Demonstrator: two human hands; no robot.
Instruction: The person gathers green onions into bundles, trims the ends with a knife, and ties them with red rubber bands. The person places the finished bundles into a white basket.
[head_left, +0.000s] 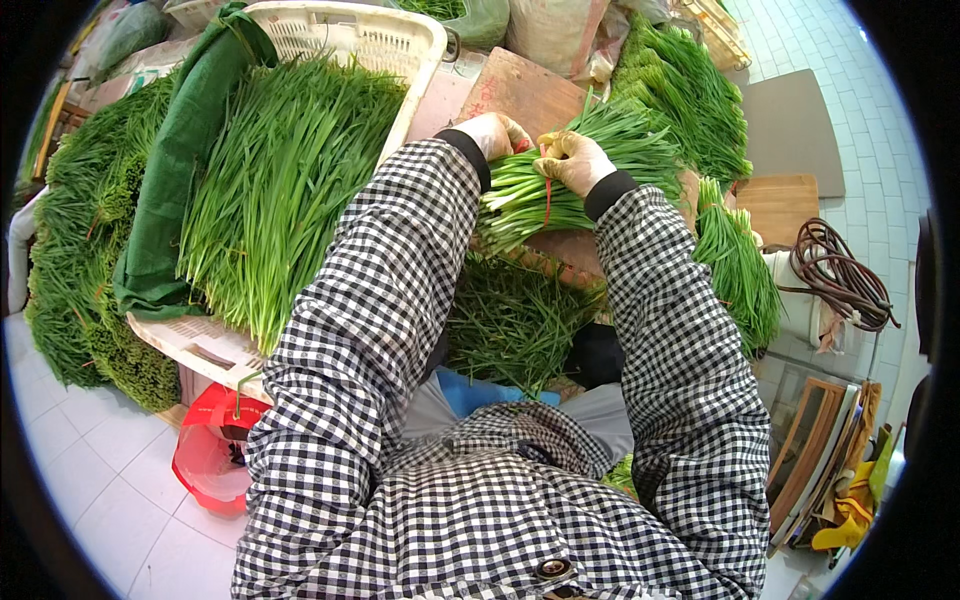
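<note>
A thick bundle of garlic chives (600, 161) lies on a wooden board (525, 94) before me, its pale cut ends to the left. A red band (548, 202) runs around the bundle near those ends. My right hand (571, 159), in a thin yellowish glove, pinches the band at the top of the bundle. Just left of it, my left hand (499, 136), gloved too, has its fingers bent at the bundle's upper edge with a bit of red at the fingertips; whether it grips the band is partly hidden.
Loose chives (285, 172) fill a white plastic crate (420, 45) at the left, beside rolled green cloth (169, 172). Bundled chives (682, 97) are stacked at upper right, others (742, 277) below them. A coiled hose or cable (836, 274) hangs at far right. Loose leaves (517, 322) lie below the board.
</note>
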